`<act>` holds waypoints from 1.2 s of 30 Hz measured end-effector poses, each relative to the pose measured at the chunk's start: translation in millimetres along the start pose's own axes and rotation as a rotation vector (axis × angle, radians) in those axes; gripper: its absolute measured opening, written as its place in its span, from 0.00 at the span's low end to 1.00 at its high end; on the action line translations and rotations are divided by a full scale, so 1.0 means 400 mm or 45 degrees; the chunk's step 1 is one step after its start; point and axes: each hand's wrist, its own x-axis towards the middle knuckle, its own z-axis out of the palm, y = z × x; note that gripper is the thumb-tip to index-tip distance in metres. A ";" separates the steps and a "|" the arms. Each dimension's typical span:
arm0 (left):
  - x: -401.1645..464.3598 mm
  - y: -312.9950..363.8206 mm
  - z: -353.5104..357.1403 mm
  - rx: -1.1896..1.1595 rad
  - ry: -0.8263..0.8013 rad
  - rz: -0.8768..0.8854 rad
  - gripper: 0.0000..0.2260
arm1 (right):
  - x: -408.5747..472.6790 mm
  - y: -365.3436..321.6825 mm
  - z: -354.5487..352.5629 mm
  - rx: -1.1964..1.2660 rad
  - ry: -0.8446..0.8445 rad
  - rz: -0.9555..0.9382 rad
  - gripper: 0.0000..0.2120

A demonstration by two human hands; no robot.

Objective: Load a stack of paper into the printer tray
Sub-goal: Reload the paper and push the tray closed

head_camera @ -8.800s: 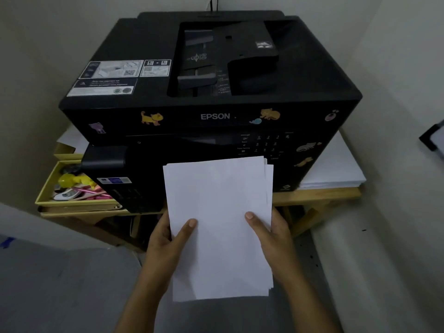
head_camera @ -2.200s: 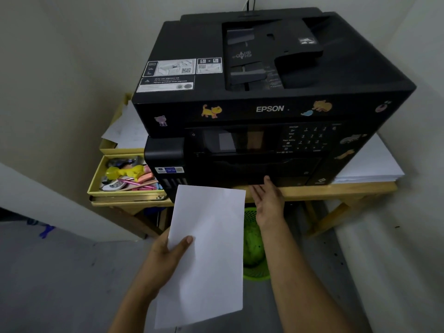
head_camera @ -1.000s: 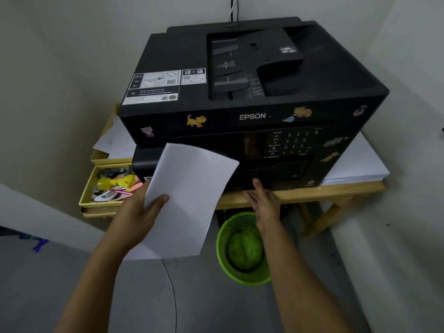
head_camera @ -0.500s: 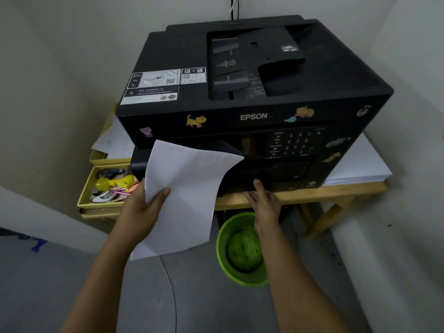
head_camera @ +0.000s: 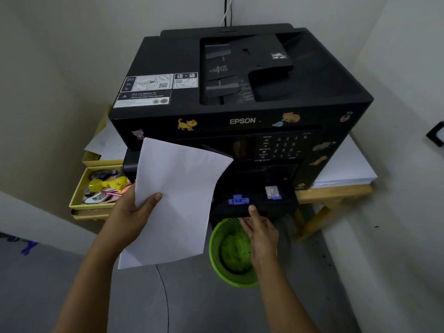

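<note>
A black Epson printer (head_camera: 240,104) stands on a wooden table. Its black paper tray (head_camera: 264,200) juts out from the lower front, showing a blue guide clip (head_camera: 238,200) inside. My right hand (head_camera: 260,233) grips the tray's front edge, thumb on top and fingers underneath. My left hand (head_camera: 134,212) holds a white paper stack (head_camera: 177,200) by its left edge, thumb on top, to the left of the tray. The paper's top right corner curls toward the printer and hides the tray's left part.
A green mesh waste bin (head_camera: 230,253) sits on the floor right under the tray. A yellow box of small items (head_camera: 79,195) is left of the printer. A ream of white paper (head_camera: 343,164) lies on the wooden table (head_camera: 336,191) at the right. Walls close in on both sides.
The paper tray has slid out of the printer front under my right hand's pull. My left hand keeps the paper stack at the left, barely moved.
</note>
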 end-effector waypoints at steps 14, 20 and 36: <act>-0.045 0.019 -0.046 0.043 0.016 -0.040 0.20 | -0.126 -0.004 -0.103 -0.038 0.014 0.052 0.18; -0.071 0.031 -0.062 0.026 0.036 -0.019 0.14 | -0.163 -0.001 -0.133 -0.037 -0.004 0.065 0.12; -0.096 0.061 -0.070 -0.031 -0.013 -0.004 0.12 | -0.219 -0.002 -0.174 -0.051 0.000 0.120 0.14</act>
